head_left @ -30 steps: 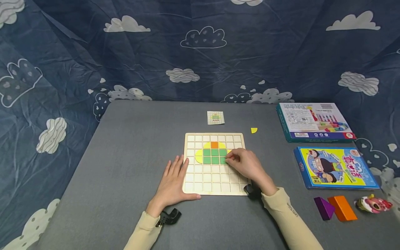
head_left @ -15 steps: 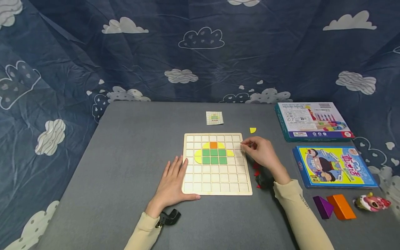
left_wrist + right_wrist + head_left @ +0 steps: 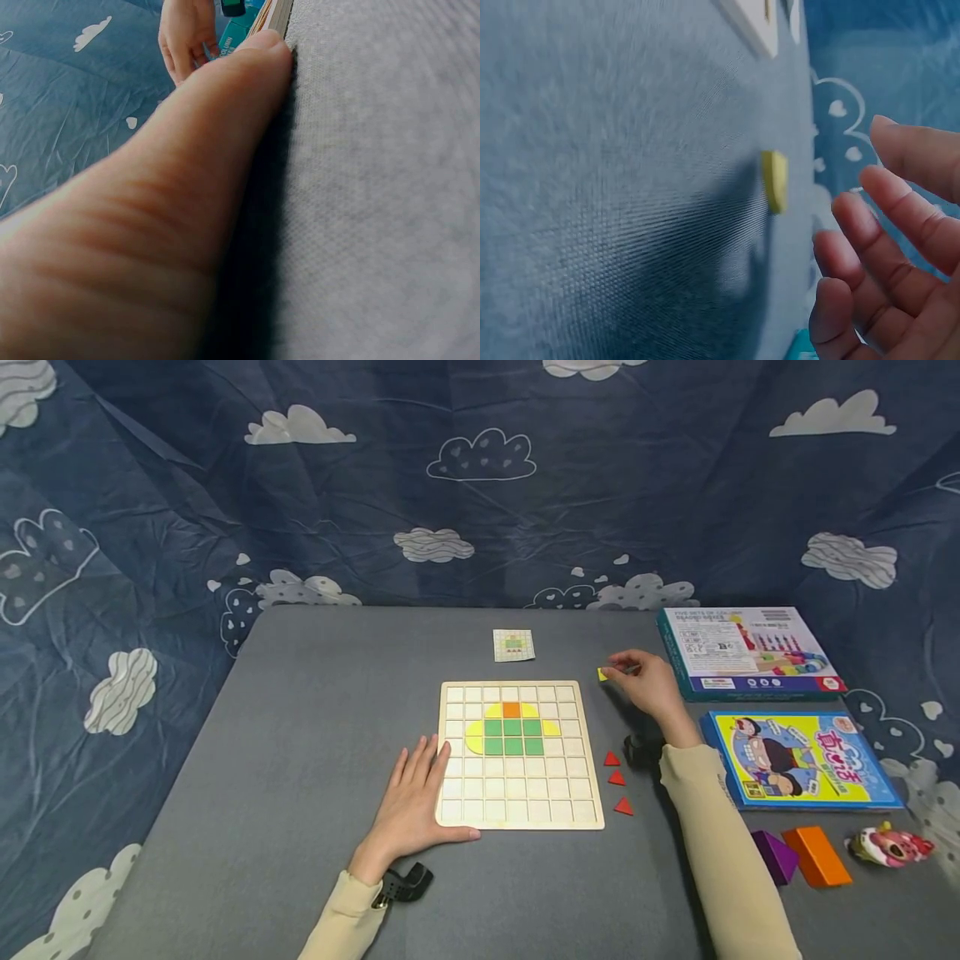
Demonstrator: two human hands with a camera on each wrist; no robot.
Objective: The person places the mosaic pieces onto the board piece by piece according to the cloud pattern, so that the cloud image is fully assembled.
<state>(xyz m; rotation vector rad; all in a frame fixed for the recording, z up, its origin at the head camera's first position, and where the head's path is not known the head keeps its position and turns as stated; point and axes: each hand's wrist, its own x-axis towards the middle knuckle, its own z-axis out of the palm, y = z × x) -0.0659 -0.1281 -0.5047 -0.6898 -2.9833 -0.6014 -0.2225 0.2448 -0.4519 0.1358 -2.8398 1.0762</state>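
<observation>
My left hand (image 3: 408,806) lies with straight fingers along the left side of a wooden grid board (image 3: 521,814), its thumb at the near edge. On the board are green squares (image 3: 513,737), one orange square (image 3: 512,710) and yellow pieces (image 3: 475,737) around them. Past the board's far right corner, my right hand (image 3: 645,683) hovers over a yellow quarter-circle piece (image 3: 602,674). In the right wrist view its loosely bent fingers (image 3: 881,225) stand apart from that yellow piece (image 3: 775,182), which lies on the cloth.
Three red triangles (image 3: 617,778) lie right of the board. A small pattern card (image 3: 513,645) sits beyond it. Two boxes, one white-topped (image 3: 750,652) and one blue-and-yellow (image 3: 806,760), lie at the right, with a purple block (image 3: 776,857), an orange block (image 3: 817,857) and a figurine (image 3: 890,846) nearer.
My right hand has left the yellow piece at the right of the green squares and moved right and away to the loose yellow piece, uncovering the red triangles. My left hand has stayed put.
</observation>
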